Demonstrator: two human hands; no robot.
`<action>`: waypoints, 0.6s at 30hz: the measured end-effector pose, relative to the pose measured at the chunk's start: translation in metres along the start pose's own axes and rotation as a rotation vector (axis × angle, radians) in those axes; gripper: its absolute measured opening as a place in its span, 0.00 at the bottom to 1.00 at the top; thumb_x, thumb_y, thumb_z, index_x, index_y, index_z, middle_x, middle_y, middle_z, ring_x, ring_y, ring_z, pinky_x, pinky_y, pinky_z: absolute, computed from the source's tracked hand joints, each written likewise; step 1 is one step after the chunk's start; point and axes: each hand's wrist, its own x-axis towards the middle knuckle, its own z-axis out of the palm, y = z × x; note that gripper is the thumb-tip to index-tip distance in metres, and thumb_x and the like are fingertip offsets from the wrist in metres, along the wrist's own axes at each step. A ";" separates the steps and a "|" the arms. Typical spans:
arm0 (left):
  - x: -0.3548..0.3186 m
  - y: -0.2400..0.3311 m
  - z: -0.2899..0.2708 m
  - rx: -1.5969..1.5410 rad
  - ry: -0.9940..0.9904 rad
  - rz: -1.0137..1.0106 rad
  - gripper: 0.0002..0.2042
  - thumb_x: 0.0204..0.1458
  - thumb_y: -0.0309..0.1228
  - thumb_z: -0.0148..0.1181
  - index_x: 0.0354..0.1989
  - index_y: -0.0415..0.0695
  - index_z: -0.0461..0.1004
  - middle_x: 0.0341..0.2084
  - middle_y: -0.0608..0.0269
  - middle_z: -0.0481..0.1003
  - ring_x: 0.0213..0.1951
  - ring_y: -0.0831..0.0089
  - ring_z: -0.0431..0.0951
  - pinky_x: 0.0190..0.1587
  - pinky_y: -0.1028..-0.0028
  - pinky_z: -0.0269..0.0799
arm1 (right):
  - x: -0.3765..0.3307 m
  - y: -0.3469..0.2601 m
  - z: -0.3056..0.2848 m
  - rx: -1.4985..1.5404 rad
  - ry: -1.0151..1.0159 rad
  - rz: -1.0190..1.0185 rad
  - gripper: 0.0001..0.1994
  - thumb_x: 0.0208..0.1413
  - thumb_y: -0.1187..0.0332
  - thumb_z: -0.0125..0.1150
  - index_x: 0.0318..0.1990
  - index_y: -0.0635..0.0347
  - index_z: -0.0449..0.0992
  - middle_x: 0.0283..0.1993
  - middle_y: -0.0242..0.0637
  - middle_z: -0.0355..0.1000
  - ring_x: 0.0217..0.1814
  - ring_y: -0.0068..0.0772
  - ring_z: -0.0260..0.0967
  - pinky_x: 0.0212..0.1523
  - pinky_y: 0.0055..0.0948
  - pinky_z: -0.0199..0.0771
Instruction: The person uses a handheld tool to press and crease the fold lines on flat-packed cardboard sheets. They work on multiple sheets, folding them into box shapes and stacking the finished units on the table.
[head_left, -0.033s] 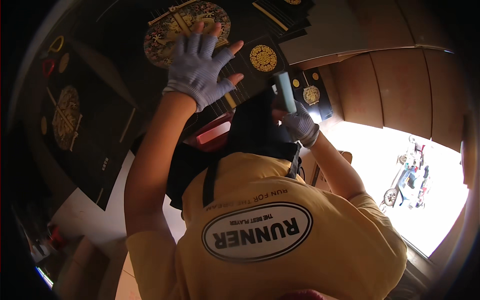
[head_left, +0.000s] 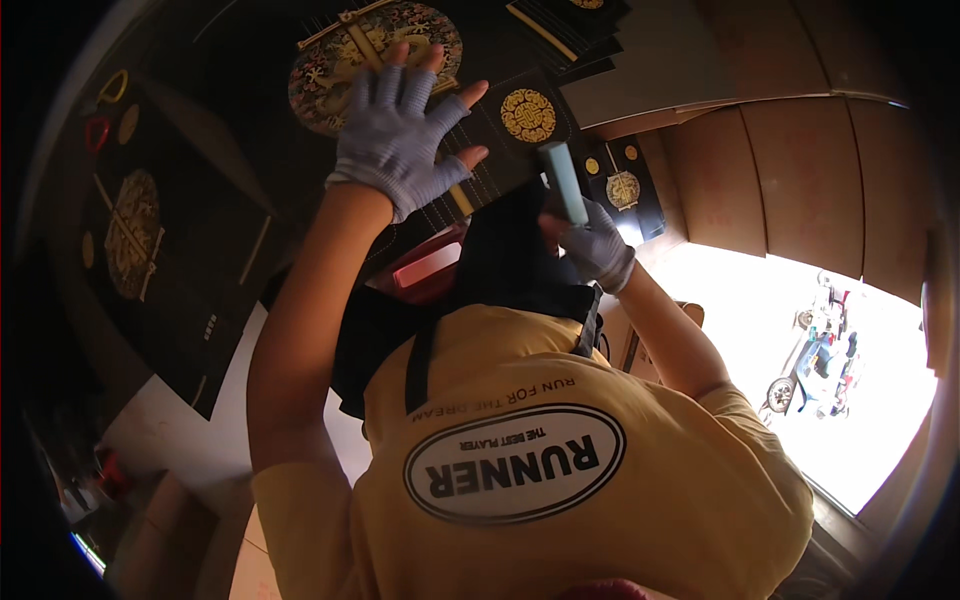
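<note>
View down from the head of a person in a yellow shirt (head_left: 510,390), working with two bare-fingered grey gloves over black sheets printed in gold. The left hand (head_left: 405,140) lies palm down with its fingers spread wide across a black printed sheet (head_left: 492,125); that grip is flat and has hold of nothing, its fingertips reaching over a large ornate round print (head_left: 325,85). The right hand (head_left: 600,242) is curled round the lower part of a pale blue block (head_left: 565,185), its grip closed on it, though some fingers are hidden and blurred. The block's long axis points away from the person, its free end tipped slightly left, toward a small gold medallion (head_left: 527,116) on the sheet. So the sheet lies ahead and to the left of the right grip, with the block's free end just beside its right-hand edge; whether the two touch cannot be told. The left hand, already on the sheet, is the nearer one to it. Another black sheet (head_left: 205,300) spreads to the left, more dark sheets (head_left: 575,45) overlap at the upper right, and brown cartons (head_left: 710,180) line the right side, above a bright opening showing parked motorbikes (head_left: 825,350).
</note>
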 end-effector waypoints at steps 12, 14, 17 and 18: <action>0.036 0.008 0.014 0.075 -0.009 0.049 0.29 0.50 0.62 0.40 0.61 0.69 0.57 0.62 0.66 0.54 0.63 0.57 0.51 0.62 0.53 0.48 | 0.003 -0.054 -0.090 -0.240 -0.064 0.250 0.12 0.50 0.62 0.60 0.29 0.63 0.71 0.17 0.34 0.67 0.20 0.25 0.66 0.21 0.25 0.66; 0.038 0.009 0.020 0.079 0.010 0.025 0.29 0.51 0.61 0.39 0.62 0.69 0.56 0.63 0.66 0.52 0.65 0.57 0.47 0.63 0.53 0.45 | 0.000 -0.038 -0.082 -0.023 -0.056 0.096 0.13 0.51 0.61 0.59 0.34 0.63 0.70 0.21 0.36 0.68 0.24 0.27 0.69 0.26 0.25 0.69; 0.039 0.009 0.018 0.072 -0.050 0.055 0.28 0.52 0.61 0.38 0.62 0.69 0.56 0.64 0.66 0.51 0.65 0.58 0.47 0.64 0.53 0.44 | -0.003 0.002 -0.060 -0.017 -0.135 0.036 0.11 0.50 0.67 0.60 0.40 0.57 0.71 0.29 0.34 0.69 0.35 0.28 0.70 0.36 0.28 0.72; 0.040 0.011 0.018 0.091 -0.050 0.060 0.28 0.52 0.61 0.38 0.62 0.68 0.56 0.64 0.66 0.51 0.65 0.58 0.47 0.64 0.53 0.44 | -0.002 0.030 -0.050 0.013 -0.332 -0.241 0.13 0.48 0.70 0.61 0.43 0.56 0.70 0.32 0.33 0.69 0.37 0.25 0.69 0.36 0.27 0.71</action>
